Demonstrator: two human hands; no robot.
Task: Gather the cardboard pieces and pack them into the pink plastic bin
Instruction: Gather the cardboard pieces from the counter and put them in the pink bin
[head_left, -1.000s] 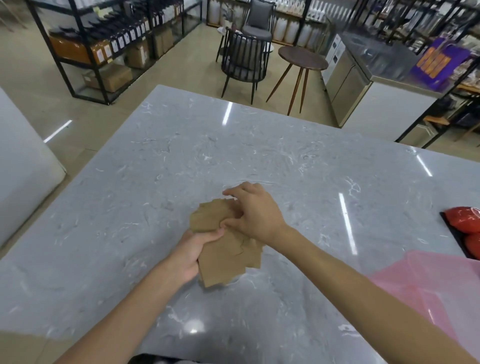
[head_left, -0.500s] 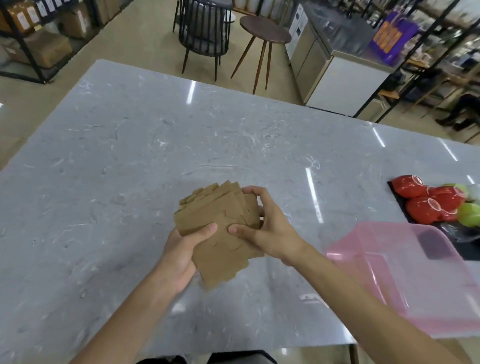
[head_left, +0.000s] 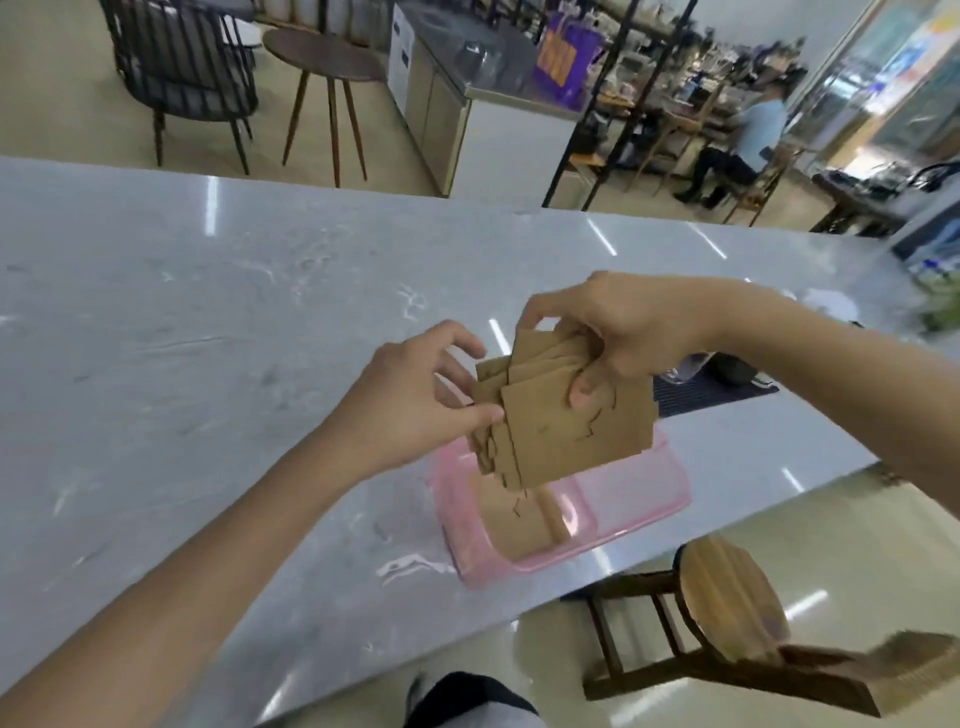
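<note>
Right in the middle of the frame, the right hand (head_left: 623, 332) is pinching a fanned stack of flat brown cardboard pieces (head_left: 566, 415) from the top, thumb pressed on the front sheet, while the left hand (head_left: 415, 395) sits half open with thumb and fingertips just touching the stack's left edge. It all hangs directly over the translucent pink plastic bin (head_left: 649, 493) on the grey marble countertop (head_left: 208, 312), and some cardboard already seems to lie inside. Honestly the stack looks pretty splayed, so I'd guess a loose sheet could slip out and land beside the bin or off the nearby counter edge.
</note>
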